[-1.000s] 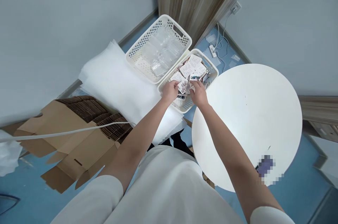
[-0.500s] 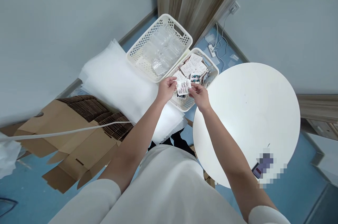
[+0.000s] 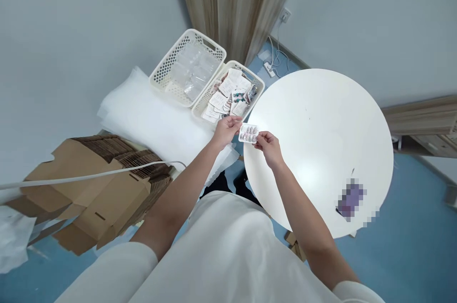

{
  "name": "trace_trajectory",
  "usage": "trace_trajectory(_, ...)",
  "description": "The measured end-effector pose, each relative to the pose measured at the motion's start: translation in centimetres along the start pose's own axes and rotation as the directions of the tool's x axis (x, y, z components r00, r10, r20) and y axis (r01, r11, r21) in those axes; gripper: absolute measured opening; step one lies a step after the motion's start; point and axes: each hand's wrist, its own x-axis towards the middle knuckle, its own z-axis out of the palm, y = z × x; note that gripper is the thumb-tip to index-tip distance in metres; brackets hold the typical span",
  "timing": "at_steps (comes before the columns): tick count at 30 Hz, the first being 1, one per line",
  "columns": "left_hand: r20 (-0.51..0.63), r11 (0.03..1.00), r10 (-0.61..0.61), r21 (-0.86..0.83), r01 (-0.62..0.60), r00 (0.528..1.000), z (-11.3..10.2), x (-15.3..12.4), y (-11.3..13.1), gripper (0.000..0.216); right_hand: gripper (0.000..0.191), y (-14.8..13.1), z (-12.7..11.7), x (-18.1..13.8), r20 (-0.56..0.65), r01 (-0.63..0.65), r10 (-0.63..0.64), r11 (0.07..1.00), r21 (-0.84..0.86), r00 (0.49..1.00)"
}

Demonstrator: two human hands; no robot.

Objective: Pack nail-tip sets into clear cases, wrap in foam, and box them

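Press-on nail card (image 3: 249, 133), to go by its two rows of glossy pointed pieces, is held just at the left edge of the round white tabletop (image 3: 321, 136), nails facing up. It should be very light, with a thin, fairly stiff backing and slick nails that could pop loose under pressure, so the narrow ends look the safest hold. Right hand (image 3: 270, 148) pinches the right end between thumb and fingers; left hand (image 3: 227, 131) has thumb and fingertips almost closed at the left end, though I cannot tell whether they grip or only touch. Beyond the left hand rises the perforated basket (image 3: 195, 114). Rightward the tabletop spreads wide, with a blurred purple object (image 3: 352, 200) near its lower right edge.
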Motion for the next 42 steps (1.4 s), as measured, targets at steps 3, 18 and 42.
trace_trajectory(3, 0.060, 0.995, -0.061, 0.082, 0.056, 0.996, 3.4, -2.5, -2.2, 0.026, 0.024, 2.4, -3.9, -2.5, -0.085, -0.033, 0.033, 0.999, 0.000, 0.996)
trace_trajectory(18, -0.017, 0.614, 0.015, 0.789, 0.004, 1.000, 9.0, -3.2, -7.8, 0.022, 0.032, 9.5, -10.4, -2.4, -0.024, -0.033, 0.027, 0.955, -0.295, 0.999)
trace_trajectory(42, 0.493, 0.333, -0.009, 0.822, -0.463, 0.870, 6.1, -0.3, -5.9, 0.053, 0.077, 8.3, -4.1, -5.6, -0.194, -0.153, 0.200, 0.960, 0.235, 0.960)
